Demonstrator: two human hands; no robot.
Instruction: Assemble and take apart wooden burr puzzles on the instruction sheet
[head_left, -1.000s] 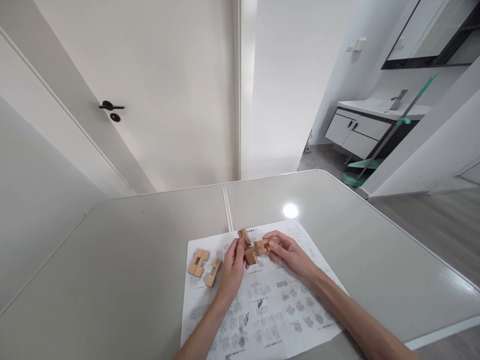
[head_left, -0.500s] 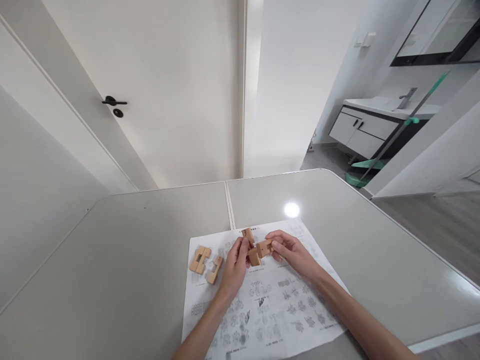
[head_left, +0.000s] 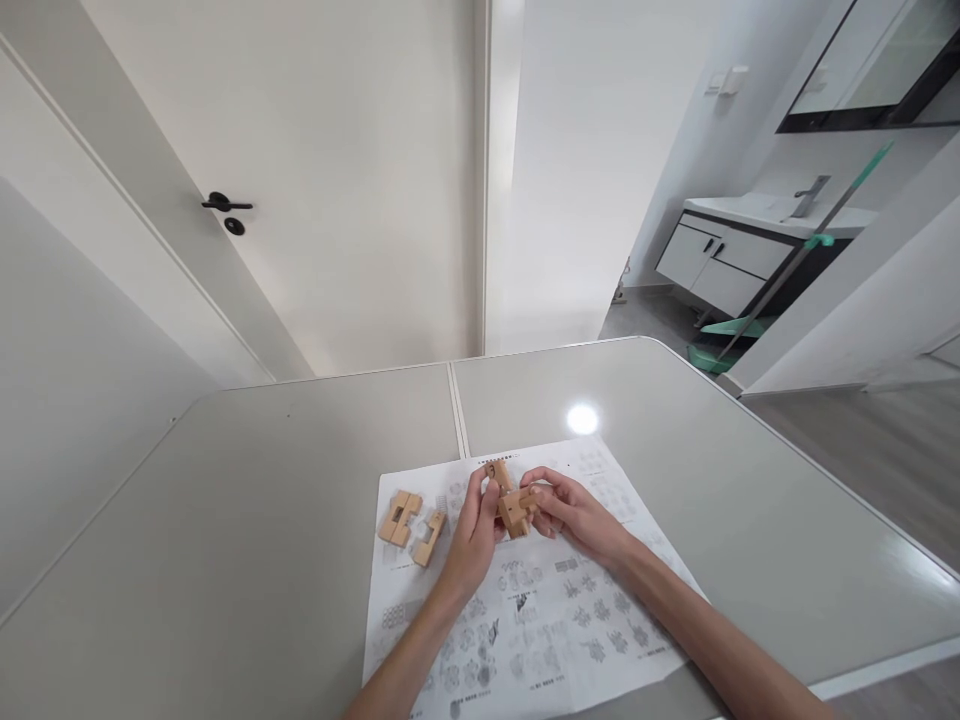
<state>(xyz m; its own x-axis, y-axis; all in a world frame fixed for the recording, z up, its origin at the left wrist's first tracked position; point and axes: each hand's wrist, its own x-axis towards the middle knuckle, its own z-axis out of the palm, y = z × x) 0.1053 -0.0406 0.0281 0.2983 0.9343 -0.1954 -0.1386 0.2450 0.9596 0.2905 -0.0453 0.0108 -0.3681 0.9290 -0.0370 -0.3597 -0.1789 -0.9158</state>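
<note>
Notched wooden puzzle pieces are held together in a small cluster between my hands, above a printed sheet. My left hand grips the cluster from the left, its thumb on the near face; one piece with a dark mark sticks up at the top. From the right, my right hand pinches a piece of the cluster between thumb and fingers. Left of my hands, more notched wooden pieces lie side by side on the paper, with a single notched piece close by.
The printed sheet, covered in small diagrams, lies on a grey table with a seam across it. Beyond the table's far edge is a white door. At the right are a sink cabinet and a green-handled broom.
My right hand has moved slightly left, bringing its piece against the pieces in my left hand. The gap between them has closed, and the loose pieces stay put.
</note>
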